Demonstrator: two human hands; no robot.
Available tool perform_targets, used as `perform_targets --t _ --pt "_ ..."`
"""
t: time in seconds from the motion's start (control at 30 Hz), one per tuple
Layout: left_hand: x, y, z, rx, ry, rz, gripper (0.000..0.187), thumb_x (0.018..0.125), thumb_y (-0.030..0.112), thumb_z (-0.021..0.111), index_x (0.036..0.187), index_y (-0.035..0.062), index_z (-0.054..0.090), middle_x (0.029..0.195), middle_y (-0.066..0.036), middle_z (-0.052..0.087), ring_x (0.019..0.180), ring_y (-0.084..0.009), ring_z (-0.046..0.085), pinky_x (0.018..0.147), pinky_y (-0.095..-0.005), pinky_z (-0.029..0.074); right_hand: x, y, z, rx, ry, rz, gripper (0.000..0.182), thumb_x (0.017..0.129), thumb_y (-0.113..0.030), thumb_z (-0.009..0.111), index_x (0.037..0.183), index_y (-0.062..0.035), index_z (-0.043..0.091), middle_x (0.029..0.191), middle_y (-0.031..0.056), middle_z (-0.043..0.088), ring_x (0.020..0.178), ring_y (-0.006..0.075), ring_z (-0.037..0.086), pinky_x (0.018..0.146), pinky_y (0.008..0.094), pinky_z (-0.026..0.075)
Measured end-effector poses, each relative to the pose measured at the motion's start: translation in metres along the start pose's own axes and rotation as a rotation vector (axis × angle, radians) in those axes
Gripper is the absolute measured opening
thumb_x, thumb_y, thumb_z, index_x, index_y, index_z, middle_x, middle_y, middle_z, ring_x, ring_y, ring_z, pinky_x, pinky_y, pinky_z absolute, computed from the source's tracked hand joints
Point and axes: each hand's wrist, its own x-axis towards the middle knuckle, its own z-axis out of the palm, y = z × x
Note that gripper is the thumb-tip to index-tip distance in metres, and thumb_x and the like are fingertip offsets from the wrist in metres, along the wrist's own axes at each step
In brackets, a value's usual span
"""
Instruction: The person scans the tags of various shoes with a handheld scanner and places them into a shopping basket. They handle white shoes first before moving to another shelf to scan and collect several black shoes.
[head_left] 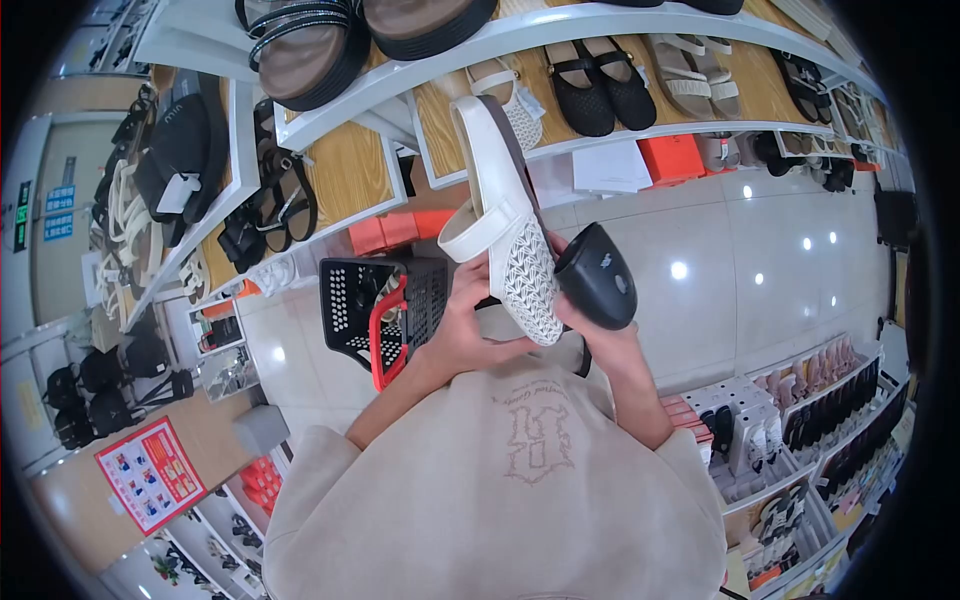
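white woven sandal [510, 235] in left hand [468, 325], black object [598, 278] at right hand [607, 345]

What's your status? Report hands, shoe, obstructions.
Left hand holding white shoe, toe toward body. Right hand gripping black device beside it. Shopping basket left of hands, not blocking.

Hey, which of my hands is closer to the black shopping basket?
Your left. The left hand is just right of the basket, at the white shoe; the right hand is farther right, beside the shoe's toe.
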Motion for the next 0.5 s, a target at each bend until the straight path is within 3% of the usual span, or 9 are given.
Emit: perform_targets --t 0.2,0.3,0.4,0.43,0.5 --pt "0.003 0.005 -0.004 0.026 0.002 0.024 0.104 0.061 0.022 0.097 0.141 0.008 0.032 0.144 -0.022 0.039 0.137 -0.0405 0.038 0.111 -0.0526 0.031 -0.001 -0.003 0.008 -0.04 0.025 -0.013 0.064 0.086 -0.003 0.074 0.144 0.0039 0.046 0.144 0.0147 0.053 0.129 0.0185 0.052 0.108 0.035 0.043" --pt "0.016 0.014 -0.017 0.068 -0.101 -0.069 0.094 0.065 0.032 0.095 0.136 0.0042 0.04 0.141 -0.022 0.043 0.135 -0.0399 0.041 0.11 -0.0511 0.033 -0.003 0.0 0.006 -0.019 0.122 -0.045 0.064 0.085 -0.002 0.074 0.143 0.0044 0.047 0.144 0.0149 0.054 0.129 0.018 0.053 0.107 0.0342 0.043" --pt "0.01 0.002 -0.028 -0.033 0.112 -0.01 0.072 0.079 0.046 0.081 0.124 -0.0019 0.053 0.134 -0.021 0.049 0.124 -0.0344 0.049 0.105 -0.0444 0.038 -0.008 -0.003 0.004 -0.198 0.174 -0.069 0.064 0.085 0.0 0.074 0.143 0.0031 0.047 0.144 0.015 0.053 0.13 0.0183 0.052 0.107 0.0326 0.042" --pt "0.007 0.004 -0.032 -0.018 0.211 -0.093 0.069 0.074 0.028 0.085 0.127 -0.0009 0.051 0.132 -0.02 0.051 0.125 -0.0323 0.048 0.106 -0.0433 0.038 -0.01 -0.003 0.003 -0.206 0.176 -0.069 0.064 0.085 0.0 0.074 0.143 0.0031 0.047 0.144 0.015 0.053 0.13 0.0183 0.052 0.107 0.0326 0.042" --pt "0.015 0.006 -0.039 -0.134 0.269 -0.319 0.077 0.076 0.026 0.084 0.136 -0.0017 0.043 0.136 -0.02 0.049 0.13 -0.0312 0.046 0.109 -0.0431 0.036 -0.015 -0.004 0.001 -0.354 0.135 -0.144 0.064 0.084 -0.001 0.075 0.143 0.0026 0.049 0.146 0.0154 0.051 0.132 0.0183 0.051 0.108 0.032 0.041"
